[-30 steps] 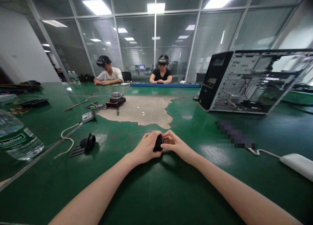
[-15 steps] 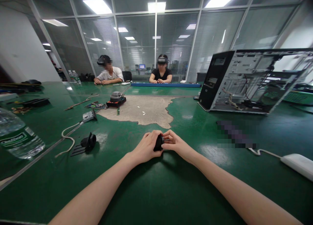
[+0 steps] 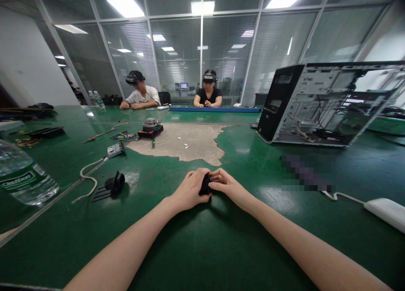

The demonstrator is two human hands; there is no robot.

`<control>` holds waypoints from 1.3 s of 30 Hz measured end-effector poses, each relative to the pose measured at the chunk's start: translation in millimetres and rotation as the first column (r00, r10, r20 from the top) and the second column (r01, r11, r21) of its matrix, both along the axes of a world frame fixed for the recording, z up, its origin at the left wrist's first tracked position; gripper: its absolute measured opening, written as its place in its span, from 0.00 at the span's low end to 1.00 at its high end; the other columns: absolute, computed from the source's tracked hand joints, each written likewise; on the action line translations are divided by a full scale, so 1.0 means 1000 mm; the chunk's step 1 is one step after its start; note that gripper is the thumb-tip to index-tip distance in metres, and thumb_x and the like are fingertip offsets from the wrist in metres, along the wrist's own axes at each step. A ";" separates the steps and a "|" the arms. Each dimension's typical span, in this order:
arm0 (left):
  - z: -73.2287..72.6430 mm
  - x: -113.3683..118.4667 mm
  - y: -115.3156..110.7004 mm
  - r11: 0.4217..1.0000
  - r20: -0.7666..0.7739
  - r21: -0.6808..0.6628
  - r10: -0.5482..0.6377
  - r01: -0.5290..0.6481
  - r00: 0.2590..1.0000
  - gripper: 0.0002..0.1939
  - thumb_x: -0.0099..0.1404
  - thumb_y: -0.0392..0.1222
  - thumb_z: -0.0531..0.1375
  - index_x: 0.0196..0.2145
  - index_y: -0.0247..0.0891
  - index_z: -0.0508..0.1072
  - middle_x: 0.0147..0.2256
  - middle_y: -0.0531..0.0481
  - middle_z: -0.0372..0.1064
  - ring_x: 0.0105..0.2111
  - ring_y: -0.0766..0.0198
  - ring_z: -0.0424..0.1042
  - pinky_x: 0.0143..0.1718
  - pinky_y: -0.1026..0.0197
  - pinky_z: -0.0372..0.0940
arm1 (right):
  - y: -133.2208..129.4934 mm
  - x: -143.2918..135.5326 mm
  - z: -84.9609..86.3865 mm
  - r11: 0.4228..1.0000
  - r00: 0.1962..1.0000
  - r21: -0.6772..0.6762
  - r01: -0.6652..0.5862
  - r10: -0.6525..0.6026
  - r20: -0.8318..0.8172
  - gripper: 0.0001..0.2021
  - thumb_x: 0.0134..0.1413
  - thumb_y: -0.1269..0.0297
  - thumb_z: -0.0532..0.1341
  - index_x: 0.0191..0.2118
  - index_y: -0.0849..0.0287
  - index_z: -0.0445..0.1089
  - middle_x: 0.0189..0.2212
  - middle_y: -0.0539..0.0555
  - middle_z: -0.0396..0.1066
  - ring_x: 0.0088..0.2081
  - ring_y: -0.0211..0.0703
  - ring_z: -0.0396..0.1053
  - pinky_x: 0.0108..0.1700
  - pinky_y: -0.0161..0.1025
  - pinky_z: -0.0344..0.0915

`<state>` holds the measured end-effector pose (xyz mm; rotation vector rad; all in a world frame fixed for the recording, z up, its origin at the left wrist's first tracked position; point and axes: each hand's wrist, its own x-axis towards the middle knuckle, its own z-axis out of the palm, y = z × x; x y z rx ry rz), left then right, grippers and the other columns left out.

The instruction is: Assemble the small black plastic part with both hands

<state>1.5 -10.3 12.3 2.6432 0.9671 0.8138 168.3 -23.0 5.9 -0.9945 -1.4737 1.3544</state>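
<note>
Just above the green table, a small black boxy part is held between my two hands. My left hand is closed around its left side, with the thumb below and fingers over the top. From the other side, the bent fingers of my right hand pinch at its right face, where a small greyish bit shows. My fingers hide most of the part, so its exact kind is unclear. To the left lies a black plastic piece with a round duct and flat slats.
An opened computer case stands at the right. A white power strip lies nearer, by a blurred dark object. At left are a water bottle, a metal bracket with white cable, and a heatsink fan. Two people sit opposite.
My right fingertips have shifted slightly against the black part, and less of the greyish bit shows. My left hand has stayed in place.
</note>
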 end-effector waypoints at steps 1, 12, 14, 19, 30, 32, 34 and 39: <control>0.000 0.000 0.000 1.000 0.001 -0.002 0.000 0.000 1.000 0.27 0.49 0.37 0.59 0.45 0.43 0.53 0.42 0.49 0.59 0.44 0.58 0.61 0.47 0.53 0.54 | -0.001 0.000 0.001 1.000 1.000 0.000 -0.019 0.019 -0.013 0.14 0.40 0.65 0.63 0.35 0.56 0.61 0.34 0.49 0.66 0.37 0.40 0.65 0.42 0.41 0.61; -0.001 0.000 0.001 1.000 -0.010 0.011 -0.002 0.002 1.000 0.26 0.50 0.39 0.59 0.46 0.42 0.52 0.43 0.48 0.58 0.45 0.58 0.60 0.47 0.53 0.54 | 0.002 -0.001 -0.005 0.998 0.998 0.015 0.060 -0.060 0.014 0.13 0.44 0.60 0.61 0.36 0.57 0.62 0.35 0.51 0.67 0.38 0.40 0.65 0.43 0.42 0.61; -0.001 0.000 0.001 1.000 -0.008 0.015 -0.002 0.002 1.000 0.26 0.50 0.39 0.59 0.46 0.42 0.52 0.43 0.48 0.58 0.45 0.58 0.60 0.47 0.54 0.54 | 0.003 -0.001 -0.005 0.998 0.997 0.015 0.059 -0.060 0.049 0.13 0.44 0.60 0.61 0.37 0.58 0.63 0.37 0.52 0.66 0.40 0.41 0.65 0.44 0.43 0.60; -0.001 -0.001 0.001 1.000 -0.014 0.019 -0.005 0.005 1.000 0.27 0.50 0.39 0.59 0.46 0.41 0.52 0.43 0.48 0.58 0.45 0.59 0.60 0.48 0.54 0.53 | 0.002 0.000 -0.005 0.998 0.993 0.025 0.060 -0.062 0.097 0.13 0.45 0.60 0.60 0.38 0.58 0.63 0.36 0.52 0.67 0.40 0.42 0.65 0.45 0.45 0.60; -0.002 -0.001 0.001 1.000 -0.009 0.013 -0.008 0.008 1.000 0.27 0.50 0.38 0.59 0.46 0.42 0.52 0.43 0.49 0.58 0.44 0.58 0.61 0.47 0.53 0.54 | -0.003 -0.001 0.003 1.000 1.000 -0.014 -0.019 0.019 -0.013 0.15 0.40 0.67 0.63 0.36 0.56 0.60 0.34 0.50 0.66 0.37 0.40 0.66 0.41 0.41 0.61; -0.002 0.000 0.001 1.000 -0.010 0.012 -0.003 0.003 1.000 0.27 0.50 0.38 0.59 0.46 0.42 0.52 0.42 0.49 0.58 0.44 0.58 0.61 0.47 0.53 0.54 | -0.003 0.000 0.004 0.999 0.998 -0.011 -0.046 0.046 -0.035 0.17 0.38 0.68 0.64 0.36 0.55 0.59 0.34 0.49 0.66 0.38 0.40 0.66 0.40 0.40 0.62; -0.002 0.000 0.001 1.000 -0.010 0.012 -0.005 0.005 1.000 0.27 0.50 0.39 0.59 0.47 0.42 0.52 0.43 0.48 0.58 0.44 0.58 0.61 0.47 0.53 0.54 | -0.003 0.000 0.003 0.999 0.998 0.001 -0.036 0.036 -0.044 0.15 0.40 0.67 0.64 0.36 0.56 0.60 0.34 0.50 0.67 0.38 0.40 0.66 0.41 0.40 0.61; 0.000 -0.001 0.001 1.000 -0.014 0.015 -0.014 0.014 1.000 0.27 0.51 0.39 0.59 0.47 0.42 0.52 0.43 0.48 0.58 0.45 0.58 0.60 0.47 0.53 0.54 | 0.001 0.000 -0.004 1.000 0.999 0.000 0.017 -0.017 -0.031 0.12 0.45 0.60 0.61 0.36 0.57 0.61 0.33 0.50 0.67 0.37 0.39 0.66 0.42 0.42 0.61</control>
